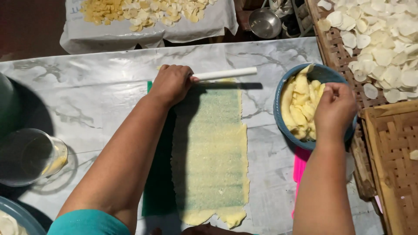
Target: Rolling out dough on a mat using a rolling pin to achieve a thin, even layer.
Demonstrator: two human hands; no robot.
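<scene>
A long sheet of pale yellow dough (212, 152) lies rolled very thin down the middle of the marble-patterned desk (87, 100), so thin that the green mat (157, 182) under it shows through as a greenish tint; its edges are ragged, most of all at the near end. At the far end of the sheet the left hand (170, 83) rests palm down with fingers curled over a white rolling pin (226, 74), which lies crosswise, its right part sticking out past the hand. The right hand (334, 109) hovers over a blue bowl (278, 109) of yellow dough pieces (300, 106) just right of the sheet, fingertips pinched together; whether it has hold of a piece cannot be told. A pink tool (299, 167) pokes out from under the bowl. To the right, thin white rounds (383, 43) are spread on a woven tray (335, 52), with another woven tray (392, 165) nearer. At the left edge stands a clear glass (32, 156). Beyond the desk, more pale slices (143, 11) lie on a white sheet (109, 32), beside a metal bowl (264, 22).
</scene>
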